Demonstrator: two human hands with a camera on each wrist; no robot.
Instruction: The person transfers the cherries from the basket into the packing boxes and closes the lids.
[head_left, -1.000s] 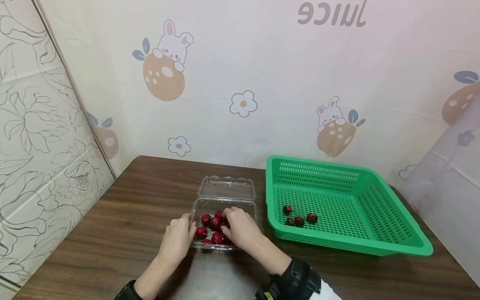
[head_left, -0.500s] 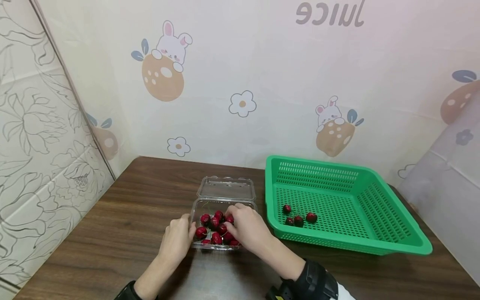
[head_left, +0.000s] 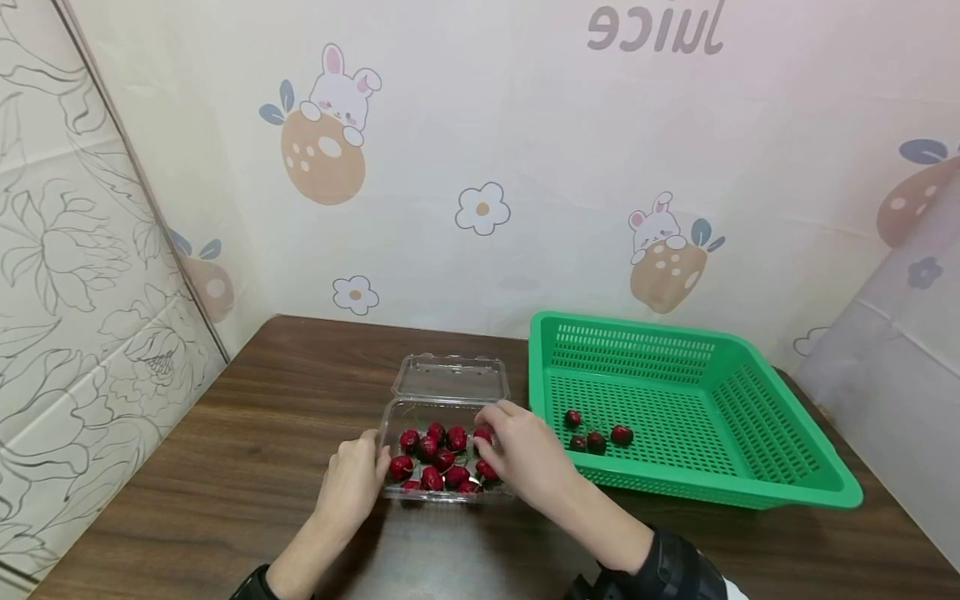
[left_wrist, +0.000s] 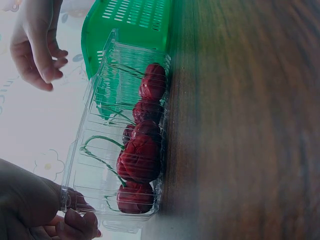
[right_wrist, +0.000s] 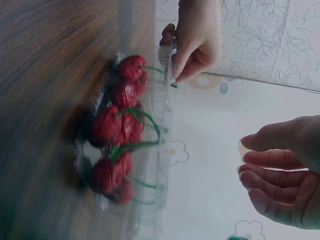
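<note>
A clear plastic clamshell box (head_left: 397,408) with its lid (head_left: 452,379) folded back holds several red cherries (head_left: 431,478) with green stems. My left hand (head_left: 354,477) grips the box's left wall, thumb inside the rim, as the left wrist view shows with that hand (left_wrist: 30,205) at its near end. Above the right end of the box is my right hand (head_left: 528,454), clear of the rim in both wrist views. In the right wrist view this hand's (right_wrist: 280,175) fingers are relaxed and gently bent, nothing between them and the thumb.
A green plastic basket (head_left: 697,492) stands right of the box on the brown wooden table (head_left: 300,400). Several cherries (head_left: 621,435) lie in its left front corner. Behind the table hangs a wall cloth (head_left: 540,250) printed with rabbits and flowers.
My right hand has drawn back to the right and up from the cherries in the box, uncovering more of them. The left hand has kept its grip in place.
</note>
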